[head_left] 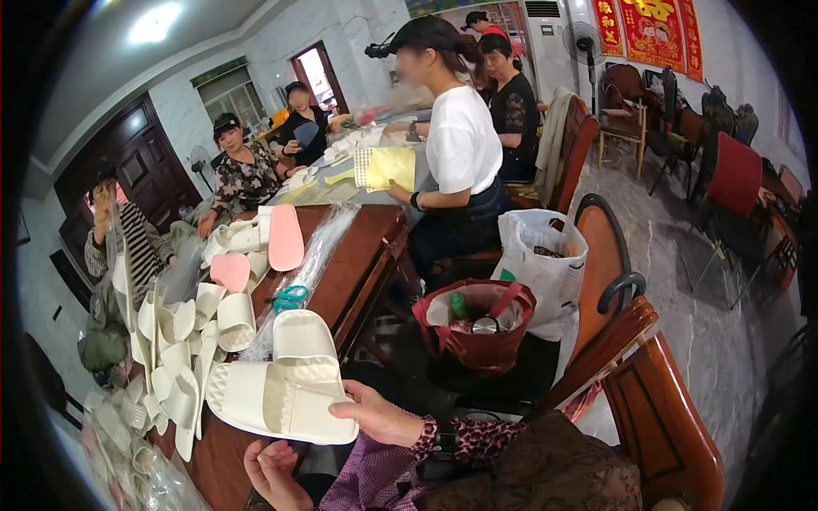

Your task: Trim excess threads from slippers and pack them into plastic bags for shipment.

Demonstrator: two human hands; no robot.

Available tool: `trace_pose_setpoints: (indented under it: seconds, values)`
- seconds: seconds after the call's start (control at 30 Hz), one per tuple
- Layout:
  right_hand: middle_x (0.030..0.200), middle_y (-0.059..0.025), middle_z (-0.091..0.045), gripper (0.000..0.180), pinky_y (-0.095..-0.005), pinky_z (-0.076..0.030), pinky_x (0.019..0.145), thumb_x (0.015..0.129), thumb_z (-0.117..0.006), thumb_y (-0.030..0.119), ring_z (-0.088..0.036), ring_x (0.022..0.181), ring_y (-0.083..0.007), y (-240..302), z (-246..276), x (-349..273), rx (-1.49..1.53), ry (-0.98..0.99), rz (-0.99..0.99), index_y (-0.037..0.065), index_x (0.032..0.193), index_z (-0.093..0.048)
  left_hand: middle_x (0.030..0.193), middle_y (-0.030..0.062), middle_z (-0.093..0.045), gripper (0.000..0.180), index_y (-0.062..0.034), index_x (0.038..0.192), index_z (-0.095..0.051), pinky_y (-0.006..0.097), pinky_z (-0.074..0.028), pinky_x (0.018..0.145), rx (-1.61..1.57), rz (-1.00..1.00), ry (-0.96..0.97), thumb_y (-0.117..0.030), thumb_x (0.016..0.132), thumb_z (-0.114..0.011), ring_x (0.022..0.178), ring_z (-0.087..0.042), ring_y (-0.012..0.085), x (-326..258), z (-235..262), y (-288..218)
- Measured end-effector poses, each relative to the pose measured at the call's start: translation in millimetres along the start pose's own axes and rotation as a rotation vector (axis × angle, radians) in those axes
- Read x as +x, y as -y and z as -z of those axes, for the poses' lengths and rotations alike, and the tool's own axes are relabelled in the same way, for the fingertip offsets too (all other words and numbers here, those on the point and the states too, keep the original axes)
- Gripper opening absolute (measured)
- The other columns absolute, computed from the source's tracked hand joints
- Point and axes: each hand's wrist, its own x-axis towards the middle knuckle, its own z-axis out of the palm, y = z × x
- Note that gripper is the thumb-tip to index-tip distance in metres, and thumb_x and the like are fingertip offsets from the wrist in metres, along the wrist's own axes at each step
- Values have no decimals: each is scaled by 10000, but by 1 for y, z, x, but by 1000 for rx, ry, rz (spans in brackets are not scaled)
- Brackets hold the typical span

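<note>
The right hand point(375, 417) holds a pair of cream slippers point(285, 387) by their near edge, its fingers clamped on the sole, the pair lying flat over the near corner of the dark wooden surface point(354, 255). The left hand point(273, 473) sits just below them, palm up with fingers loosely apart, touching nothing. More cream slippers point(183, 341) are heaped to the left, and teal scissors point(290, 298) lie just beyond the held pair

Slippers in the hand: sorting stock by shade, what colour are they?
Cream white, both slippers; the head view shows it, right hand gripping their edge.
</note>
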Motion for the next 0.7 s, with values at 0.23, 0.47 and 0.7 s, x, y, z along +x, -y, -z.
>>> trace_pose_setpoints:
  seconds: [0.23,0.47,0.7]
  values:
    - [1115,-133,-546,555,-283,-438,884,765,-633,142,-549,1013,-178,-11,2,3,-36,33,-45,-92,1218,-414,913,114,-619,270,-36,1172,-475,295,-492,685,18,-41,-48,-156,932,-506,766,-587,178,1,1,-11]
    - [1124,-133,-541,552,-286,-426,904,776,-627,149,-539,1031,-178,-6,-2,-1,-42,36,-54,-95,1220,-409,907,112,-633,275,-53,1165,-486,284,-492,678,26,-14,-121,-145,912,-538,766,-600,180,-2,-9,-29]
    - [1142,-127,-534,544,-285,-420,913,790,-614,141,-532,1045,-172,0,1,-1,2,54,-63,-94,1232,-400,885,115,-628,274,-11,1158,-478,277,-482,669,43,-37,-127,-115,910,-529,757,-592,182,5,-19,-37]
